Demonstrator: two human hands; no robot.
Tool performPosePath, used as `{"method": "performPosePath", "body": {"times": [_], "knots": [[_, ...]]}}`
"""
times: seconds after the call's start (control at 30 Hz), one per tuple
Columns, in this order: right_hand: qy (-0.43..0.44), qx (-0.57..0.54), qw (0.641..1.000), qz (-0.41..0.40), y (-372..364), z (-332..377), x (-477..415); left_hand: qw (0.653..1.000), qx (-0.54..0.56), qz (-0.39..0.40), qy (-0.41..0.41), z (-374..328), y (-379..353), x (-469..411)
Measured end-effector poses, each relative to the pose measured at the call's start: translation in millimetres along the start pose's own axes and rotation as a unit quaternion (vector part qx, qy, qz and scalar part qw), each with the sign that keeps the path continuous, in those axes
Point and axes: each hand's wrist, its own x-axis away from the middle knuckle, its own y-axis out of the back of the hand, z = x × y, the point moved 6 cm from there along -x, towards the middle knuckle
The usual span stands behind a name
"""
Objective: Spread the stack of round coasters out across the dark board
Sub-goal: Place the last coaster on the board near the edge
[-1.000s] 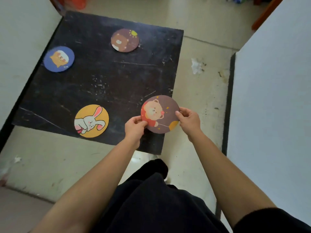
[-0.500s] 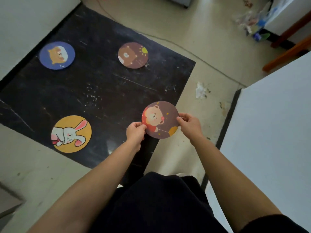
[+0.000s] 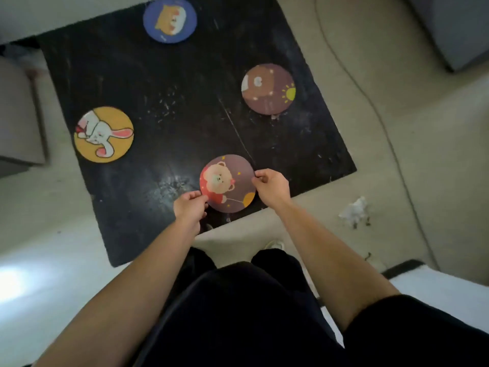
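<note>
Left hand point(image 3: 190, 207) and right hand point(image 3: 271, 187) pinch opposite edges of the bear coaster point(image 3: 227, 183), steadying it over the board's point(image 3: 185, 88) vacant near corner. Three coasters lie well apart, leaving room.

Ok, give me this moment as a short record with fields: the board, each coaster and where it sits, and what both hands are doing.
surface: dark board lying on a pale floor
blue coaster: flat, far edge of the board
brown bear-and-sun coaster: flat, right side of the board
yellow rabbit coaster: flat, left side of the board
bear-and-balloon coaster: over the near edge of the board, held by both hands
left hand: pinching that coaster's lower left rim
right hand: pinching its right rim
contact with board: cannot tell
coasters laid out: three
</note>
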Motion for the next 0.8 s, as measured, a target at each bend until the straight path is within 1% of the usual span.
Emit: {"method": "performPosePath", "body": {"times": [0.07, 0.13, 0.2, 0.27, 0.33, 0.4, 0.5, 0.63, 0.8], "knots": [[0.029, 0.028, 0.999, 0.024, 5.2, 7.3, -8.5, 0.999, 0.027, -0.032, -0.003, 4.7, -0.4, 4.8], [0.029, 0.034, 0.998, 0.047, 8.9, 9.2, -14.6, 0.998, 0.037, -0.054, 0.003, 10.5, 0.2, 8.5], [0.022, 0.048, 0.996, 0.074, 9.1, 8.0, -18.8, 0.998, 0.029, -0.063, 0.005, 17.3, 1.3, 11.5], [0.021, 0.093, 0.991, 0.095, 6.6, 5.1, -22.1, 0.998, 0.001, -0.065, 0.000, 23.4, 0.8, 10.5], [0.040, 0.148, 0.983, 0.096, 4.1, 5.6, -24.2, 0.997, -0.016, -0.071, -0.010, 27.5, 0.4, 8.2], [0.063, 0.178, 0.979, 0.083, 2.7, 8.8, -24.6, 0.996, -0.025, -0.088, -0.020, 27.5, 0.8, 7.0], [0.069, 0.173, 0.979, 0.080, 0.2, 10.3, -23.0, 0.995, -0.035, -0.094, -0.028, 22.0, 2.0, 8.3], [0.072, 0.164, 0.980, 0.089, -2.5, 7.9, -22.0, 0.995, -0.028, -0.091, -0.013, 21.2, 1.5, 7.4], [0.079, 0.159, 0.981, 0.081, -7.5, 3.3, -17.6, 0.995, -0.036, -0.095, -0.017, 25.4, 5.4, 3.7]]}}
